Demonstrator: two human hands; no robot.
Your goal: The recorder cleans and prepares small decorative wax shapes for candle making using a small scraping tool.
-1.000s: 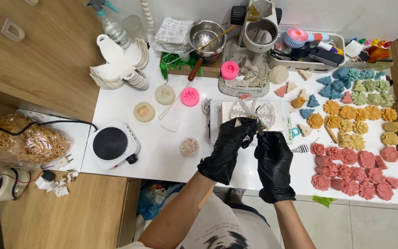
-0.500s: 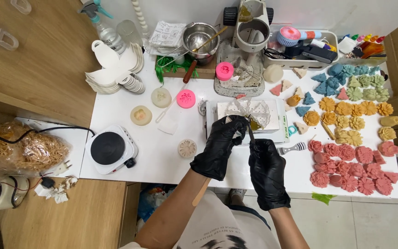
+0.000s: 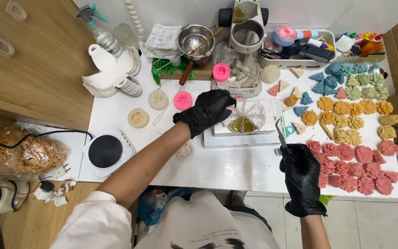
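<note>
My left hand [image 3: 208, 109], in a black glove, rests on the left edge of a clear segmented mould [image 3: 246, 119] that lies on a white board [image 3: 240, 132]. Yellowish material fills one wedge of the mould. My right hand [image 3: 301, 174], also gloved in black, is off to the right near the table's front edge and grips a slim metal tool [image 3: 280, 131] pointing up and away from me. Red flower-shaped pieces [image 3: 353, 163] lie just right of that hand.
Orange [image 3: 346, 117] and blue-green flower pieces [image 3: 346, 78] cover the right side. A black hot plate [image 3: 105, 151] sits front left. Pink round moulds [image 3: 183, 100], pale round moulds [image 3: 138, 118], a steel pot [image 3: 195, 39], a spray bottle [image 3: 98, 28] and a grey machine [image 3: 247, 34] stand behind.
My right hand has pulled away from the mould to the right, carrying the metal tool. My left hand has stayed on the mould's left edge.
</note>
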